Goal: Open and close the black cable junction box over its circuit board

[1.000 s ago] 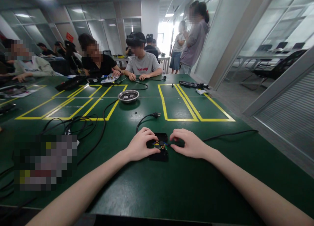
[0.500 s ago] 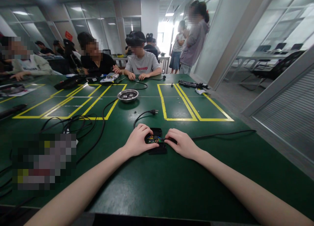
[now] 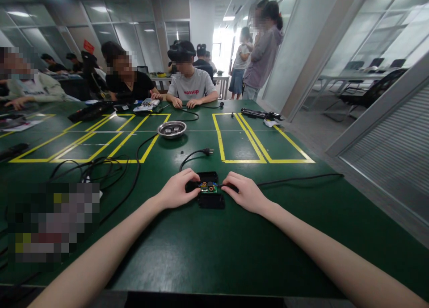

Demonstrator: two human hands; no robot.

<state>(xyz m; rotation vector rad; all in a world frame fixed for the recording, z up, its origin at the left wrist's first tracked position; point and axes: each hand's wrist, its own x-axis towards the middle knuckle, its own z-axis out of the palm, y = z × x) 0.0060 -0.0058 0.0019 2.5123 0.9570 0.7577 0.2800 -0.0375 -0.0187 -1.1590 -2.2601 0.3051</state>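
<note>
A small black open box [image 3: 210,200] with a green circuit board and orange parts inside lies on the green table [image 3: 208,250] in front of me. My left hand [image 3: 176,189] grips the box's left end with curled fingers. My right hand [image 3: 244,193] pinches its right end, where a black cable [image 3: 301,178] leaves toward the right. A second black cord with a plug [image 3: 208,151] curves away from the box's far left side.
A metal bowl [image 3: 171,129] with small parts stands farther out among yellow tape rectangles [image 3: 234,140]. Tangled black cables [image 3: 100,169] lie at the left. A black tool [image 3: 258,114] rests at the far right. Several people sit at the far edge; two stand behind.
Both hands and the box have shifted slightly left and farther from me. My left fingers slid off the box's top to its left end, uncovering the circuit board.
</note>
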